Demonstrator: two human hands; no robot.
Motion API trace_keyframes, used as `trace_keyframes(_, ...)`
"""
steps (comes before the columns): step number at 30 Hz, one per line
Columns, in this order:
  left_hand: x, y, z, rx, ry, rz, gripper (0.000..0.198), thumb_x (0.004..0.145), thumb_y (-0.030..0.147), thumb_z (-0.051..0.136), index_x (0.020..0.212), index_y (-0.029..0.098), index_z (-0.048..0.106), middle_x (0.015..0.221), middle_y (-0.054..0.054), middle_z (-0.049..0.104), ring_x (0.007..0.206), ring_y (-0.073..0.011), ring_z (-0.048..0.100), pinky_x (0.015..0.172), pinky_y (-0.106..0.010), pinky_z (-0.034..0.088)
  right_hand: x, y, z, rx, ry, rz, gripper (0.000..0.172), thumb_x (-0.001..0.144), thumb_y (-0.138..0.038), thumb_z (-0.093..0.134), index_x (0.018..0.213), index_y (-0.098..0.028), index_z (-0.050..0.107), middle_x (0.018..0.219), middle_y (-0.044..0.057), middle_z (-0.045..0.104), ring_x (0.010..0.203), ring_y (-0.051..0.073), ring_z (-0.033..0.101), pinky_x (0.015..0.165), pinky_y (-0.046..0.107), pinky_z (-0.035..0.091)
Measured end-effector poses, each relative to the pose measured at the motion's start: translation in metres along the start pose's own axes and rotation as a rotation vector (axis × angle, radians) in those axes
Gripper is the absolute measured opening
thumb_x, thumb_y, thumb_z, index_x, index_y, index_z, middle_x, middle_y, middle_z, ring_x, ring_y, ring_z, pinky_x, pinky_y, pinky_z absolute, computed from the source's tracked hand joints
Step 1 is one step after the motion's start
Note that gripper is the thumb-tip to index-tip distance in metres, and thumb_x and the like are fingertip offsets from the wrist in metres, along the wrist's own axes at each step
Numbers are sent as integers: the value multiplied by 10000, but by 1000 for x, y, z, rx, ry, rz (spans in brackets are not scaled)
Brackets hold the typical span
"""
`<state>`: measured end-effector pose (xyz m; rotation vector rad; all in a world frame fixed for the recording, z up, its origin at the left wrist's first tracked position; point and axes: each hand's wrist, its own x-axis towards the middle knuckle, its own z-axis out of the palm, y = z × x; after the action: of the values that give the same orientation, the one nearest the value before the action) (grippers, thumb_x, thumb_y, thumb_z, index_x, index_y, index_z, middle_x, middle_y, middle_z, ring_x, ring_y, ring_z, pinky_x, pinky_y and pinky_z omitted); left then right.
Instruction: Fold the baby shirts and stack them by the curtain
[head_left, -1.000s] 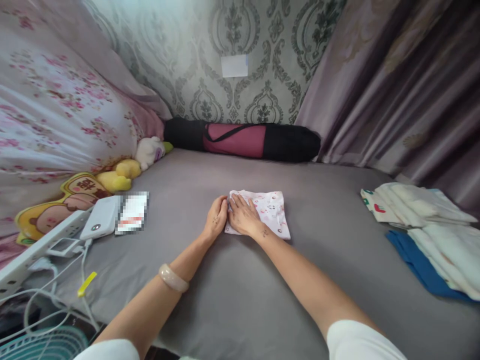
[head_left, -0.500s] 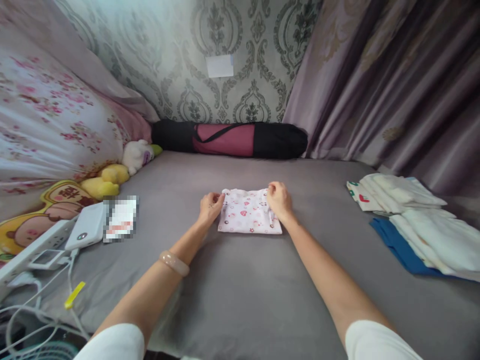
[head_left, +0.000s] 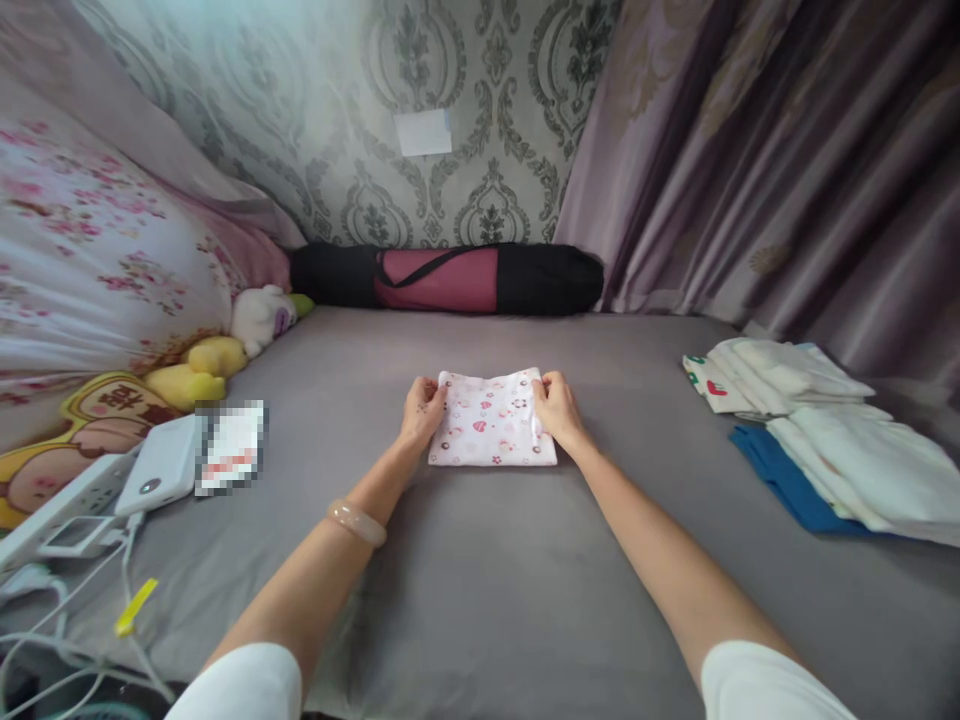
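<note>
A folded white cloth (head_left: 491, 425) with small pink and red prints is in the middle of the grey bed sheet. My left hand (head_left: 424, 408) pinches its left edge near the far corner, thumb on top and fingers behind. At the opposite side, my right hand (head_left: 556, 408) has closed on the right edge near the far corner. The far edge sags a little between my hands, while the near edge looks straight. Whether the cloth's underside touches the sheet, I cannot tell.
Folded white clothes (head_left: 791, 375) and a blue garment (head_left: 787, 480) lie at the right. A black and maroon long bag (head_left: 442, 278) runs along the wall. On the left are plush toys (head_left: 259, 318), a white power bank (head_left: 161, 462), a power strip (head_left: 82, 500) and cables.
My right hand now grips the cloth's right edge, its thumb over the print. The cloth's far edge is lifted slightly and sags. The whole view has shifted a little.
</note>
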<state>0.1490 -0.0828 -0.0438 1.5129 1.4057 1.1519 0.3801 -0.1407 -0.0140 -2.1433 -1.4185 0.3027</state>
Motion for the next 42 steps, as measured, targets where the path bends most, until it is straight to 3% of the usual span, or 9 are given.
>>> trace_keyframes(6,1,3,-1,275,16,27,86,864,245,498,938,208,523,828,-40,629,786,-187,584,766,-318,448,-10,-1,-2,-190,-29,26,344,976,-445,376,1167,-192,509,925,111,683,871,255,651,725,326,427)
trace_keyframes(9,-4,10,-4,501,76,105,232,853,216,500,1082,181,515,1043,-121,622,998,-251,572,890,-408,439,-12,-3,-6,-224,10,-4,325,985,-372,361,1201,-171,498,1036,138,669,928,255,641,774,343,440)
trace_keyframes(11,-12,19,-3,645,80,226,309,861,208,471,1164,157,505,1196,-172,569,1130,-289,520,961,-458,405,-16,-7,-7,-230,70,-127,333,986,-292,322,1225,-154,507,1155,163,632,1031,259,608,853,363,435)
trace_keyframes(13,-22,28,3,733,-44,381,355,890,205,404,1226,148,502,1304,-177,525,1220,-289,474,1025,-457,368,-21,-14,-5,-195,42,-349,382,977,-248,286,1262,-154,522,1263,162,590,1161,255,547,964,382,398)
trace_keyframes(15,-31,35,13,790,-218,483,417,906,209,358,1300,140,477,1389,-159,486,1311,-276,412,1095,-438,310,-27,-21,3,-137,-104,-564,447,972,-264,265,1336,-159,502,1369,139,538,1292,241,453,1070,396,329)
trace_keyframes(18,-40,37,27,878,-328,424,482,933,256,318,1387,134,426,1476,-145,418,1408,-287,301,1162,-468,201,-33,-25,16,-117,-332,-682,542,973,-308,208,1436,-117,416,1498,120,412,1415,219,300,1158,416,223)
trace_keyframes(25,-36,33,18,931,-406,287,547,957,472,303,1403,190,448,1568,-157,256,1453,-332,196,1147,-540,170,-29,-15,15,-156,-431,-686,611,979,-350,119,1460,-83,387,1547,84,320,1451,181,216,1195,387,111)
trace_keyframes(35,-33,27,17,862,-409,194,708,922,568,318,1490,147,285,1587,-172,178,1472,-329,101,1154,-518,150,-22,-3,18,-216,-262,-532,599,988,-387,158,1499,-110,305,1588,96,202,1477,211,93,1180,492,-20)
trace_keyframes(42,-26,22,17,821,-420,159,714,918,578,328,1493,157,278,1595,-162,154,1476,-321,70,1154,-539,125,-21,-4,15,-244,-268,-445,634,979,-417,203,1509,-75,263,1599,123,142,1479,249,54,1180,505,23)
